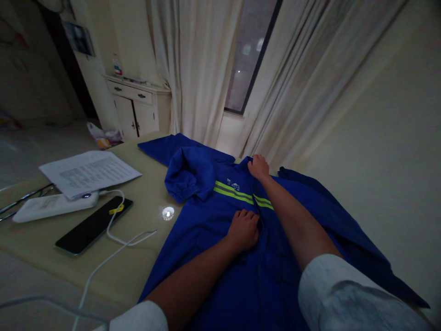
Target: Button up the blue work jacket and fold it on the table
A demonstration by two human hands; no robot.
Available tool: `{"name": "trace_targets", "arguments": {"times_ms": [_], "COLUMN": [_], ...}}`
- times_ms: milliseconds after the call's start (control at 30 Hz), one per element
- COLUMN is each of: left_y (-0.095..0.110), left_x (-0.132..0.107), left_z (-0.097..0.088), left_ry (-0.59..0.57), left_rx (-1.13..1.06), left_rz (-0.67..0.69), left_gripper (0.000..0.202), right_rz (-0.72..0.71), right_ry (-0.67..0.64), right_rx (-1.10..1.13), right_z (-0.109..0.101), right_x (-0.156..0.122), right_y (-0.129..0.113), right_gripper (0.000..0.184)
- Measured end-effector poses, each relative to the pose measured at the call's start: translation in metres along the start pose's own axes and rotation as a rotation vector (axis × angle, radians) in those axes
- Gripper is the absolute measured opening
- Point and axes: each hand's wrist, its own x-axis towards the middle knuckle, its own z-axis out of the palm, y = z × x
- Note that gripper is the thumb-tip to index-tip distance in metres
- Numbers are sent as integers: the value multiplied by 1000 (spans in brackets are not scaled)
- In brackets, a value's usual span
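Note:
A blue work jacket (213, 239) lies front side up across the table, with yellow-green stripes over the chest and a small white print above them. One sleeve (189, 172) is folded over, its gathered cuff facing the near side. My left hand (244, 230) is at the front opening below the stripes, fingers curled on the fabric edge. Farther up, my right hand (258, 167) grips the jacket by its collar. The fingertips of both hands are partly hidden.
On the table's (144, 202) left side lie printed sheets (93, 170), a white power strip-like device (51, 208), a dark phone (93, 227) and a white cable (99, 266). A cabinet (138, 108) and curtains (206, 59) stand behind; a wall (389, 151) borders the right.

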Motion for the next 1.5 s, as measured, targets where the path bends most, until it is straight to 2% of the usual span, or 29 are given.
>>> {"name": "trace_targets", "arguments": {"times_ms": [100, 200, 267, 367, 533, 633, 800, 967, 1100, 1300, 1500], "left_y": [1, -1, -2, -4, -5, -7, -11, -15, -21, -33, -32], "left_x": [1, 1, 1, 2, 5, 5, 4, 3, 5, 11, 11], "left_z": [-1, -2, -3, -5, -4, -3, -1, 3, 5, 9, 7], "left_ry": [-7, -15, -27, -46, -85, -97, -82, -5, 37, 65, 81], "left_rx": [9, 4, -3, 8, 71, 95, 103, 35, -23, -175, -197], "left_rz": [-14, -7, -5, -31, -74, -45, -5, 39, 46, -8, -1], "left_gripper": [30, 33, 36, 38, 33, 39, 44, 35, 36, 31, 24], "right_rz": [-24, -60, -76, -102, -69, -17, 104, 335, 395, 331, 133], "right_ry": [-133, -110, -75, -71, 13, 25, -29, -59, -80, -73, 42], "right_rx": [55, 107, 150, 218, 229, 262, 481, 989, 1223, 1175, 810], "right_z": [7, 9, 3, -11, -18, -16, -18, -4, 5, 2, -7], "right_x": [-16, -44, -69, -124, -237, -274, -274, -264, -263, -264, -273], "right_y": [5, 3, 1, 2, 19, 29, 39, 51, 55, 52, 34], "right_gripper": [43, 54, 45, 30, 23, 26, 41, 39, 39, 34, 31]}}
